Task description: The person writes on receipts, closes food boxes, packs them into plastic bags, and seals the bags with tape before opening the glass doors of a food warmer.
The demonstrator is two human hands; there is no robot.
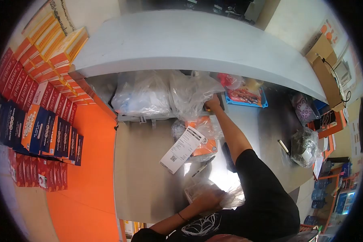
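Observation:
My left hand [210, 199] is closed on a crumpled clear plastic bag [233, 197] near the counter's front edge, and a dark band circles its wrist. My right hand [213, 103] reaches far forward to the bin under the shelf, beside clear plastic bags [191, 92]. Its fingers curl around something small, partly yellow, that I cannot make out. Between the hands lie a printed paper slip [182, 149], an orange package [204, 141] partly under clear plastic, and a pen [202, 167].
A grey shelf [197, 44] overhangs the counter's back. Stacked boxes [40, 129] stand on the left. Under the shelf is a blue-edged package [246, 97]. To the right lie a marker [283, 146] and a plastic-wrapped bundle [305, 147]. A cardboard box [326, 76] sits at the upper right.

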